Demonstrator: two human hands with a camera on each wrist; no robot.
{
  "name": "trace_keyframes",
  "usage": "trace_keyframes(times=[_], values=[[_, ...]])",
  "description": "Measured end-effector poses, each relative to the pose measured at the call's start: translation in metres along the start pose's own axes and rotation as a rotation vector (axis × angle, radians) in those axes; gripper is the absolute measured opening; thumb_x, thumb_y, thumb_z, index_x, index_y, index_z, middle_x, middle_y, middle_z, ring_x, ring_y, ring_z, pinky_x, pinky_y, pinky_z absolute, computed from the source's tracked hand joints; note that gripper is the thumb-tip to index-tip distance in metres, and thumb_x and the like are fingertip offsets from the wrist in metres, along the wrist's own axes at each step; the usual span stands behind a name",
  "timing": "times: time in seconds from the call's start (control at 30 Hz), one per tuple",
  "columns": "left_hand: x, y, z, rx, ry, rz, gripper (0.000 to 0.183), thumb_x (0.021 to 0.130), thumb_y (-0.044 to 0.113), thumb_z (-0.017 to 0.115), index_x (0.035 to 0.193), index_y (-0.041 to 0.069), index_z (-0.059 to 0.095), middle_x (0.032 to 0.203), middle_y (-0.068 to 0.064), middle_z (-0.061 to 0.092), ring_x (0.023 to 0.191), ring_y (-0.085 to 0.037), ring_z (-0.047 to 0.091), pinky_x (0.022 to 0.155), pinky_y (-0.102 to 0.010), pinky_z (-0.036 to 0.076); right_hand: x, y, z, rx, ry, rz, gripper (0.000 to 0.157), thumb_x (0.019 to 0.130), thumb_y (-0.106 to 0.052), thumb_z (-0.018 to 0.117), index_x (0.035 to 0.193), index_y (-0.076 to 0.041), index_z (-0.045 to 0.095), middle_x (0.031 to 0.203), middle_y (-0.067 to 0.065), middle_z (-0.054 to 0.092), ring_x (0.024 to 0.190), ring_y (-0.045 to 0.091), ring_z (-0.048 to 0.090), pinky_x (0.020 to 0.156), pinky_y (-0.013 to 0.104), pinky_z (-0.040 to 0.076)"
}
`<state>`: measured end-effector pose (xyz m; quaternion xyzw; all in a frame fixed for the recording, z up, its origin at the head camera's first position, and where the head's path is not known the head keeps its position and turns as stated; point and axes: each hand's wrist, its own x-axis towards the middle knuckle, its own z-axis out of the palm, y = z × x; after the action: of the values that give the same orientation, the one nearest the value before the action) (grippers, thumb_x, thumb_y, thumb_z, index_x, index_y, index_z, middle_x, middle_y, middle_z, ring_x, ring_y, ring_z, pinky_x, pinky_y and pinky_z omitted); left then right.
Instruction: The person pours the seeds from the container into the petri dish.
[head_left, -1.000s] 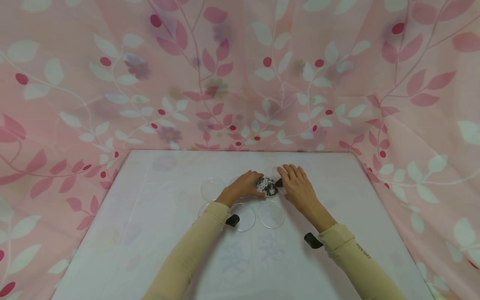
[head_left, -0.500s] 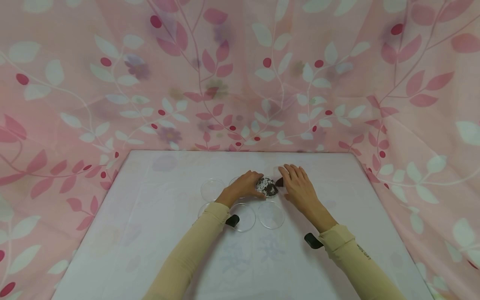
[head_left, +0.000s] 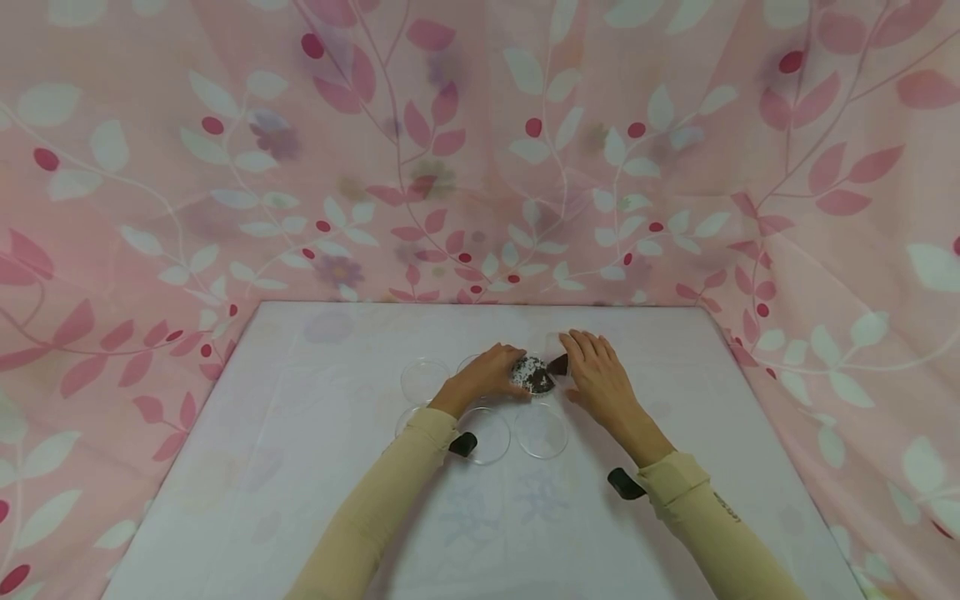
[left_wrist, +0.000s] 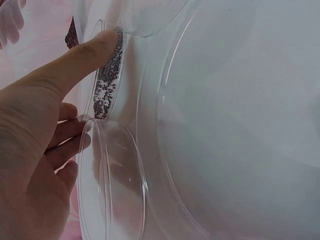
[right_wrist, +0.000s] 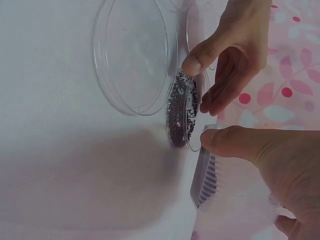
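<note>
The dish [right_wrist: 199, 131] of dark granules [head_left: 534, 377] sits between the hands [head_left: 487, 372] [head_left: 600, 371], touching the left.

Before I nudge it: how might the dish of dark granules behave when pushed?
The dish should probably slide rather than tip, being low and wide. Thin and clear, it looks stiff, perhaps brittle. The granules look loose, so may shift.

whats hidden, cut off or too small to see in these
Head view: the front left dish, partly hidden by the left sleeve.
Head view: lettering on the right sleeve, too small to read.
Right wrist view: part of the clear container, covered by the right hand.
Left wrist view: most of the right hand, cut off by the left edge.
</note>
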<state>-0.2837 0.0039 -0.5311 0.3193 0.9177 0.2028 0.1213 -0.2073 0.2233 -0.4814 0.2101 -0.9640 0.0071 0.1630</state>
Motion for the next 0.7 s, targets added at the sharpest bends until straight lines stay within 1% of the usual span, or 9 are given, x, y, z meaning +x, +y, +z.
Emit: trace_keyframes(times=[0.1, 0.23, 0.4, 0.6, 0.7], values=[[-0.003, -0.002, 0.0, 0.0, 0.002, -0.006, 0.094, 0.075, 0.056, 0.079, 0.148, 0.009, 0.043, 0.15, -0.008, 0.047, 0.142, -0.026, 0.041, 0.119, -0.039, 0.033, 0.0, 0.0, 0.0, 0.015, 0.004, 0.01, 0.106, 0.059, -0.028, 0.096, 0.144, 0.0, 0.04, 0.142, 0.021, 0.049, 0.132, 0.037, 0.047, 0.114, 0.053, 0.036], [-0.009, -0.005, -0.005, -0.022, 0.011, -0.014, 0.098, 0.074, 0.058, 0.079, 0.151, 0.011, 0.039, 0.153, -0.006, 0.044, 0.145, -0.024, 0.036, 0.121, -0.04, 0.029, 0.0, 0.002, 0.0, 0.053, 0.022, 0.028, 0.103, 0.061, -0.028, 0.094, 0.143, 0.0, 0.039, 0.14, 0.021, 0.049, 0.13, 0.038, 0.048, 0.113, 0.053, 0.037], [-0.017, -0.019, -0.015, -0.045, 0.03, -0.013, 0.099, 0.074, 0.057, 0.079, 0.151, 0.01, 0.038, 0.152, -0.008, 0.045, 0.143, -0.024, 0.038, 0.121, -0.039, 0.03, 0.001, 0.004, 0.002, 0.183, 0.074, 0.051, 0.099, 0.064, -0.026, 0.092, 0.142, 0.002, 0.039, 0.138, 0.022, 0.05, 0.128, 0.038, 0.049, 0.111, 0.053, 0.039], [-0.029, -0.029, -0.026, -0.03, 0.045, -0.03, 0.098, 0.074, 0.054, 0.081, 0.15, 0.007, 0.04, 0.15, -0.011, 0.047, 0.141, -0.026, 0.041, 0.12, -0.04, 0.031, 0.0, 0.005, 0.002, 0.361, 0.118, 0.146, 0.1, 0.067, -0.029, 0.091, 0.144, 0.0, 0.035, 0.136, 0.023, 0.051, 0.124, 0.04, 0.052, 0.103, 0.053, 0.046], [-0.035, -0.034, -0.029, -0.036, 0.04, -0.036, 0.098, 0.073, 0.053, 0.082, 0.149, 0.006, 0.041, 0.15, -0.013, 0.047, 0.141, -0.027, 0.041, 0.12, -0.042, 0.031, -0.001, 0.005, 0.001, 0.414, 0.135, 0.173, 0.1, 0.068, -0.03, 0.091, 0.145, -0.001, 0.034, 0.136, 0.023, 0.051, 0.125, 0.039, 0.051, 0.1, 0.053, 0.048]])
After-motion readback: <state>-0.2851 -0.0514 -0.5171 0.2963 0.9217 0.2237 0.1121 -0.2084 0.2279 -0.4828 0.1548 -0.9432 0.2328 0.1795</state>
